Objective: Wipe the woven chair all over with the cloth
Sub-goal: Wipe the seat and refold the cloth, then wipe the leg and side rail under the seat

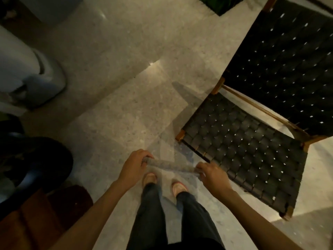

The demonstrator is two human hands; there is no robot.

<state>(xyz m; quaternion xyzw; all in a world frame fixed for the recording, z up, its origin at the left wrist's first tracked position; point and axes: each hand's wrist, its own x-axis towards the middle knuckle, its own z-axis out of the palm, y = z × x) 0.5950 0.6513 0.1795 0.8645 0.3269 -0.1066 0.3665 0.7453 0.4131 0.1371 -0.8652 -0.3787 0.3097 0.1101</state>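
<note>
The cloth [171, 166] is gripped taut by the left hand [134, 166] and right hand [213, 175] beside the chair [241, 147]; wiping, seemingly unstarted, calls for reaching the seat's near edge.

The floor [111, 91] is pale grey speckled stone, polished enough to carry a small warm glint [153, 63] near the middle. The light is dim and yellowish. At the far left stands a pale rounded plastic unit [27, 73]. Nearer on the left sits a dark rounded shape [36, 159], with a rust-brown rug [45, 213] just beside it. A dark green object [221, 4] shows at the far edge.
</note>
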